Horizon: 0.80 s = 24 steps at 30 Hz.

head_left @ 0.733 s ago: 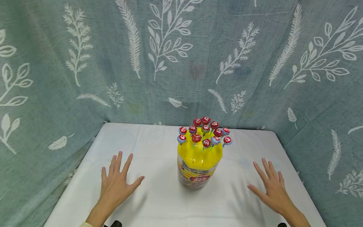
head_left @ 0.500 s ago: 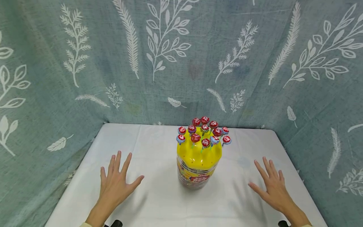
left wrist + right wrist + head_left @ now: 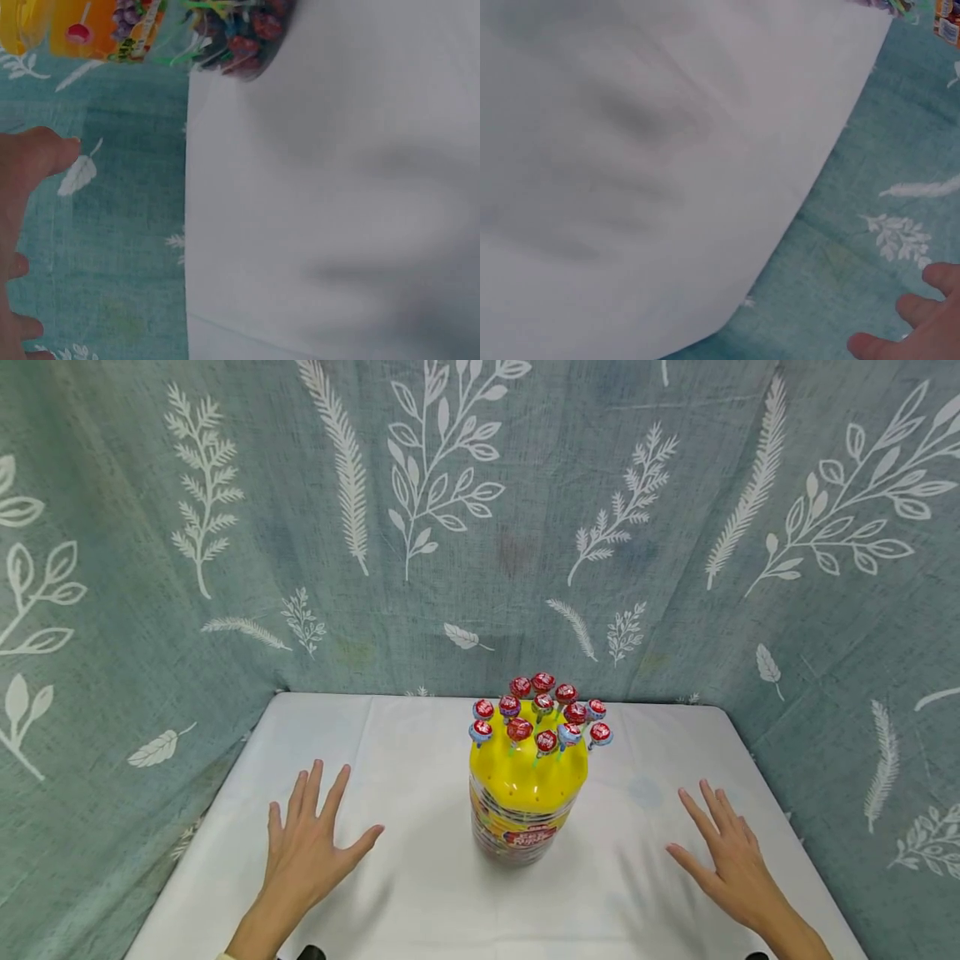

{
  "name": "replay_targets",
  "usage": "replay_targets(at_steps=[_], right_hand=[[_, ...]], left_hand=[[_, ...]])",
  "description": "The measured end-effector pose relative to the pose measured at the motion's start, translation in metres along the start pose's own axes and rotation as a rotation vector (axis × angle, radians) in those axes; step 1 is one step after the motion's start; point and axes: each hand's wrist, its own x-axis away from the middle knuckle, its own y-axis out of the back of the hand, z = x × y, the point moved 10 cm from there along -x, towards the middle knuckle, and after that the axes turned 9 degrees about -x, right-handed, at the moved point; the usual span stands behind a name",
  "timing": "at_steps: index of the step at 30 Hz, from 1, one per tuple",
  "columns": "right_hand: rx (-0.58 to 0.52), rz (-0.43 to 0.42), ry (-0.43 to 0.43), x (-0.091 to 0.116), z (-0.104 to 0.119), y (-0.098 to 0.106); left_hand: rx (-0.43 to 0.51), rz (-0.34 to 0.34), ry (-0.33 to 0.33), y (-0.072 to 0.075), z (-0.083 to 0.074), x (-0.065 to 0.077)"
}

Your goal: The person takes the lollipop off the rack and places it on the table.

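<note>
A clear plastic jar (image 3: 525, 839) with a yellow lid (image 3: 528, 777) stands upright near the middle of the table. Several wrapped lollipops (image 3: 519, 729) poke up from holes in the lid, mostly toward its back. More lollipops (image 3: 244, 45) show through the jar's wall in the left wrist view. My left hand (image 3: 303, 852) hovers over the table left of the jar, fingers spread, holding nothing. To the jar's right my right hand (image 3: 731, 864) is held the same way, fingers straight, apart from the jar. Both hands cast shadows on the cloth.
A white cloth covers the table (image 3: 420, 902). Behind it and along both sides hangs a green curtain (image 3: 517, 543) with white leaf prints, close to the table's back edge.
My right hand has shifted slightly to the right. The left hand and the jar stay in place, while the head view tilts a little.
</note>
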Motion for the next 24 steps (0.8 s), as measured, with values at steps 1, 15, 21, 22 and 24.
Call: replay_targets(at_steps=[1, 15, 21, 22, 24], right_hand=[[-0.015, -0.001, 0.001, -0.001, 0.001, 0.001], [-0.104, -0.022, 0.048, -0.018, 0.031, 0.016], [-0.121, -0.103, 0.117, -0.028, 0.058, 0.031], [-0.125, -0.115, 0.133, -0.030, 0.062, 0.033], [-0.147, -0.134, 0.164, -0.034, 0.071, 0.037]], left_hand=[[0.010, 0.003, 0.001, 0.001, -0.001, -0.001], [0.274, 0.048, 0.040, 0.010, -0.024, -0.016], [0.428, 0.069, 0.061, 0.014, -0.036, -0.024], [0.456, 0.068, 0.056, 0.015, -0.039, -0.026], [0.503, 0.057, 0.028, 0.018, -0.044, -0.030]])
